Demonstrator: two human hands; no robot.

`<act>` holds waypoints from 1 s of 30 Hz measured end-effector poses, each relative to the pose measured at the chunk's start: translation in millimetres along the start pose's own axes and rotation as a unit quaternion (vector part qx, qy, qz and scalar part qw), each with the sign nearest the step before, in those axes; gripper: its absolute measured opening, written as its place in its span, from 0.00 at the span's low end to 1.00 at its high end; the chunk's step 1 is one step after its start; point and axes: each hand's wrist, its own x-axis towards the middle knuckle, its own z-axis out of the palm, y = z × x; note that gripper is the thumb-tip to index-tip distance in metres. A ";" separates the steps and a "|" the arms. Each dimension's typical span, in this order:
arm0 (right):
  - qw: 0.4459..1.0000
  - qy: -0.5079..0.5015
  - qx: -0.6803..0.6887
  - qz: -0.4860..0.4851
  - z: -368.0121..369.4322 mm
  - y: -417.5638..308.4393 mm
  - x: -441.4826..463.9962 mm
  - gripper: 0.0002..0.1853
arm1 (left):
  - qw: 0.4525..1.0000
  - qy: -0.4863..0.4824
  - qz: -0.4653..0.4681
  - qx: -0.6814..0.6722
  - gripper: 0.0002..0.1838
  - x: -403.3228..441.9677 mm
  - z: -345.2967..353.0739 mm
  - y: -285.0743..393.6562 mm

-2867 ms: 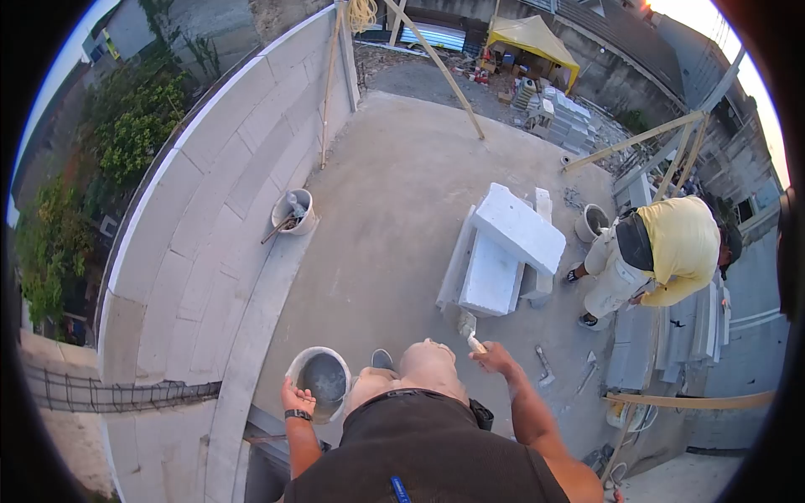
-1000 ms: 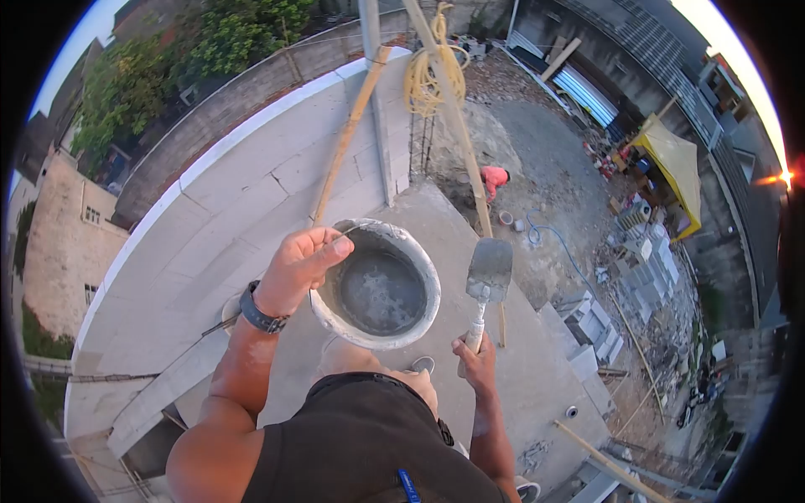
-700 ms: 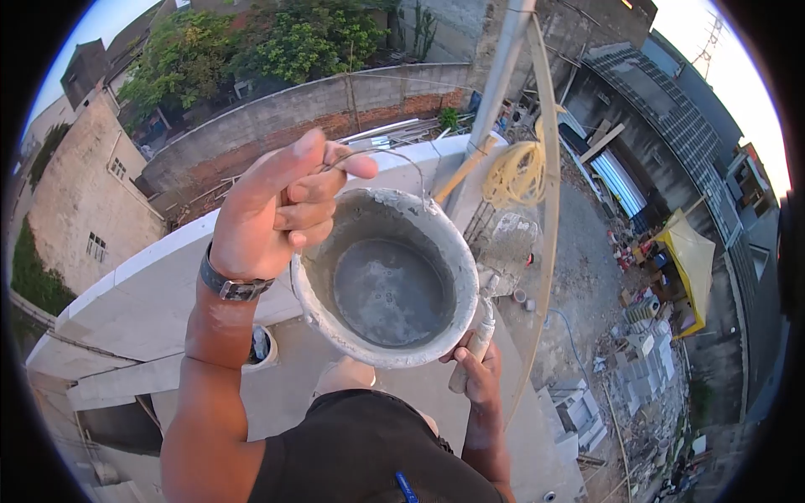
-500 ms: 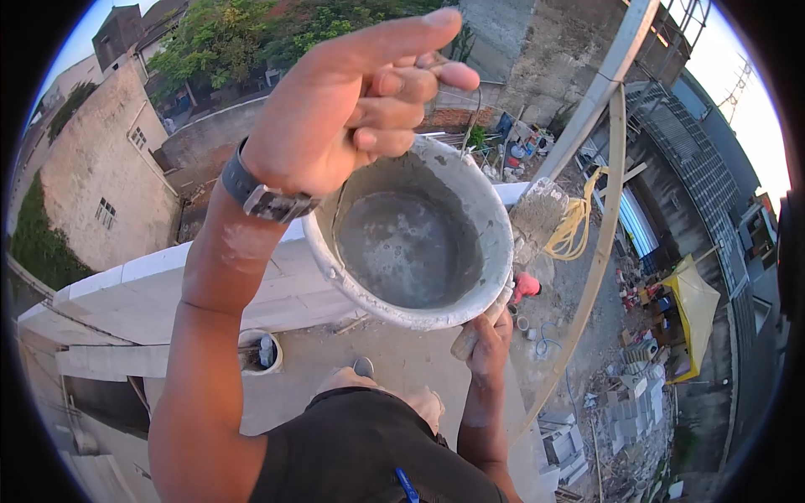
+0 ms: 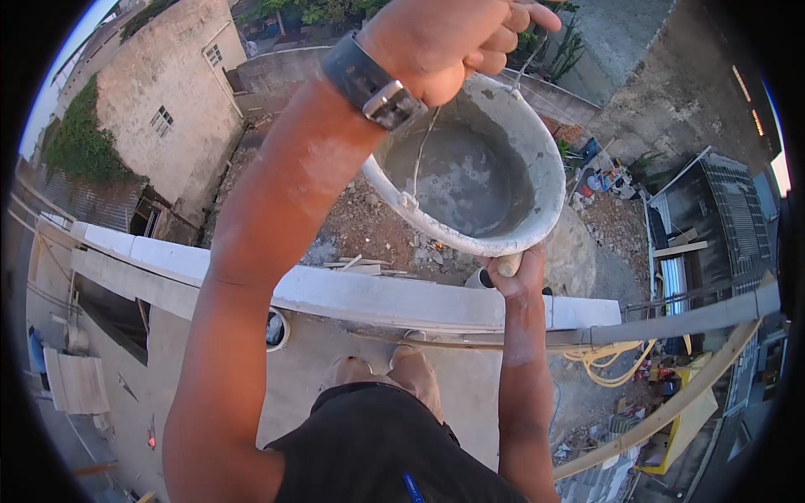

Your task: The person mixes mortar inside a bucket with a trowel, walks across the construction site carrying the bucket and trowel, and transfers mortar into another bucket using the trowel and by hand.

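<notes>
Head view: the left hand, at the top of the frame, is curled round the thin wire handle of a pale bucket. The bucket hangs right of centre in the upper half, its mouth tilted toward the camera, with a wet grey mix covering the bottom. The right hand, just below the near rim, grasps a trowel by its blunt, pale handle (the blade is hidden behind the bucket). I cannot tell whether this hand also bears some of the bucket's weight. A dark wristband with a metal buckle circles the left wrist.

A white-topped wall crosses mid-frame below the bucket. Left of centre, a floor bucket is partly covered by the left arm. A building with 2 windows fills the upper left; yellow coils hang at the lower right.
</notes>
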 end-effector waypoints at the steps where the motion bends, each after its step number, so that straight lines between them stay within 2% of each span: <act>1: 1.000 0.005 0.002 0.007 -24.6 3.9 20.2 0.24 | 1.000 -0.023 -0.018 -0.008 0.24 1.8 2.0 -7.4; 3: 0.974 -0.112 0.168 0.102 -67.9 8.0 42.1 0.25 | 0.998 -0.032 -0.044 -0.032 0.23 10.1 -5.2 -26.4; 4: 0.993 0.006 0.094 0.072 -49.8 12.3 39.3 0.27 | 0.999 0.007 0.012 0.033 0.23 15.1 -9.0 -44.5; 7: 0.990 0.010 0.069 0.119 -37.6 15.4 46.7 0.23 | 0.995 0.064 0.031 0.075 0.27 16.4 -31.4 -62.4; 10: 0.992 0.046 0.032 0.111 -62.1 24.6 65.8 0.25 | 0.997 0.052 -0.043 0.029 0.27 14.2 -45.0 -62.3; 11: 0.992 0.053 0.034 0.113 -64.0 27.5 67.5 0.25 | 0.996 -0.001 -0.071 -0.061 0.27 17.0 -55.0 -62.9; 13: 0.996 0.050 0.045 0.065 -54.5 27.9 67.2 0.25 | 0.981 -0.053 -0.101 -0.155 0.27 23.4 -67.3 -70.2; 14: 0.995 0.059 0.042 0.068 -70.6 30.5 70.0 0.25 | 0.995 0.004 -0.064 -0.082 0.27 29.6 -66.4 -83.0; 15: 0.964 0.022 -0.262 -0.043 -97.1 35.2 73.8 0.25 | 0.997 0.032 -0.045 -0.046 0.27 30.9 -66.9 -94.3; 16: 0.909 -0.007 -0.407 -0.090 -96.3 35.6 73.6 0.25 | 0.998 0.061 -0.029 -0.009 0.26 32.3 -67.5 -105.6; 17: 0.830 -0.020 -0.538 -0.146 -95.2 35.8 73.2 0.26 | 0.997 0.074 -0.018 0.031 0.25 30.8 -68.9 -116.4; 18: 0.934 0.098 -0.342 -0.038 -58.2 29.1 68.4 0.24 | 0.994 0.087 -0.007 0.073 0.25 29.3 -71.7 -127.0; 19: 0.968 0.209 -0.121 0.072 -30.1 24.5 66.1 0.22 | 0.988 0.099 0.005 0.115 0.26 27.4 -75.7 -137.5; 21: 0.958 0.240 -0.136 0.077 -12.5 29.8 73.6 0.20 | 0.972 0.121 0.028 0.197 0.29 21.8 -92.2 -154.1; 22: 0.952 0.248 -0.162 0.082 -16.1 33.4 78.0 0.20 | 0.964 0.141 0.047 0.220 0.24 18.4 -98.6 -164.5; 23: 0.945 0.254 -0.189 0.087 -20.9 36.2 83.2 0.19 | 0.964 0.141 0.046 0.220 0.24 13.8 -103.8 -176.1; 25: 0.937 0.267 -0.203 0.099 -22.9 41.1 89.3 0.16 | 0.934 0.144 0.012 0.326 0.23 2.6 -109.3 -196.4; 28: 0.927 0.278 -0.235 0.091 -9.2 50.4 99.0 0.11 | 0.941 0.175 0.036 0.288 0.24 4.1 -114.7 -238.3; 30: 0.930 0.265 -0.242 0.085 -16.7 54.3 109.7 0.12 | 0.932 0.199 0.041 0.299 0.24 7.7 -119.1 -254.4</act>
